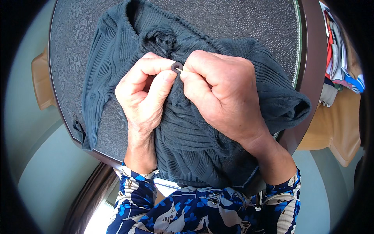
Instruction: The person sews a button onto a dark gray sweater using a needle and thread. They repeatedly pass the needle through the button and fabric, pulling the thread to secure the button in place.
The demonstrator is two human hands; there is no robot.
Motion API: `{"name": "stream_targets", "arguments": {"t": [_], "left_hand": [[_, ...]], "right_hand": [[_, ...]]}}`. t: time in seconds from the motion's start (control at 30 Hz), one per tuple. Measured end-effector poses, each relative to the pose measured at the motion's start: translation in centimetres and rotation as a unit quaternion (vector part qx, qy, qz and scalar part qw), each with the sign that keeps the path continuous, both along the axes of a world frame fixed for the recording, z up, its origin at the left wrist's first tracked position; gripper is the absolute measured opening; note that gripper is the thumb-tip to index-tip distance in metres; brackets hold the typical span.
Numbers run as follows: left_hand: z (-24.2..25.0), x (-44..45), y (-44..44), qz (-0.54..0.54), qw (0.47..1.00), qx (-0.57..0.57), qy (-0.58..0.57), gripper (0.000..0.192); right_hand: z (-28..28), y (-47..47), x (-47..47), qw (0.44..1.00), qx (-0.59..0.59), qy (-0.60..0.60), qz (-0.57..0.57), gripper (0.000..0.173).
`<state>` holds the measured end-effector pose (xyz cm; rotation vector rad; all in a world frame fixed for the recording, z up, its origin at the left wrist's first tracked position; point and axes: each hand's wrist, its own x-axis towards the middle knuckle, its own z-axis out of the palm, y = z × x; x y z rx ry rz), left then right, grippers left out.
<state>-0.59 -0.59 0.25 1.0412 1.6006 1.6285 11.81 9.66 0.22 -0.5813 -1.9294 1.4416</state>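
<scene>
My left hand [149, 84] pinches a small round dark button [176, 67] between thumb and forefinger. Close on its right, my right hand [222, 90] grips a thin, pale, pointed stick, perhaps a toothpick [179, 70], whose tip lies at the button's middle. Whether the tip passes through a hole cannot be told. Beneath both hands a dark grey-blue ribbed knit garment [187, 128] is spread in folds, one sleeve to the left and another to the right. A bunched part of the knit rises just behind my fingers.
The garment lies on a round table with a dark patterned cloth [233, 17] and a brown wooden rim [314, 35]. At the right, a pile of folded clothes [336, 55] rests on a tan chair [333, 125]. Another tan chair [42, 82] stands at the left.
</scene>
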Motion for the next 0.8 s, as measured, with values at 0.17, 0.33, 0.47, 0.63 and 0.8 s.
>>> {"name": "stream_targets", "arguments": {"t": [0.17,0.33,0.47,0.63,0.8], "left_hand": [[-0.09,-0.02,0.07,-0.001,1.0,-0.002,-0.01,0.01],[-0.06,0.1,0.12,0.01,1.0,-0.004,-0.016,0.01],[-0.19,0.24,0.19,0.016,1.0,0.004,-0.016,0.009],[-0.35,0.58,0.45,0.044,0.998,0.008,0.054,0.008],[-0.37,0.62,0.33,0.049,0.993,-0.015,0.109,0.008]], "right_hand": [[-0.06,0.18,0.13,1.0,0.014,-0.009,0.007,0.016],[0.09,0.27,0.22,1.0,0.012,-0.019,0.009,0.014],[-0.01,0.23,0.25,1.0,0.006,-0.021,0.007,0.014],[0.04,0.38,0.24,1.0,0.004,-0.007,0.016,0.013],[0.03,0.22,0.29,0.999,0.042,-0.023,0.007,0.012]]}}
